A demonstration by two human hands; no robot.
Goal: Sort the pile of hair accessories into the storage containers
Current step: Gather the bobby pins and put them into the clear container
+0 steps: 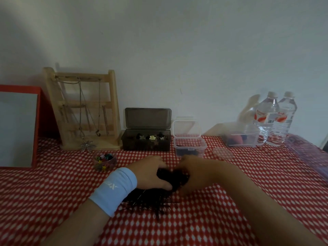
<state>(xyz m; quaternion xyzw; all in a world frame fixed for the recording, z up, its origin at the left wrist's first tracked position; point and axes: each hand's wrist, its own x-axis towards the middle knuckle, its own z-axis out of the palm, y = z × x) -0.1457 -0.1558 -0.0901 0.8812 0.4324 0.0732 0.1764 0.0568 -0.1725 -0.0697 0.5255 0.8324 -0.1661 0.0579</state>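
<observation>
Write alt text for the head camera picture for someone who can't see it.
Both hands, left hand and right hand, gather a dark pile of hair accessories on a red patterned tablecloth. Behind stand an open dark box, an open clear container, a wooden necklace rack and two water bottles.

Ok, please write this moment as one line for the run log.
stage: gathering | left hand and right hand: both cupped on pile of dark hair accessories | small clear box: open, behind pile | cloth: bobby pins scattered
</observation>
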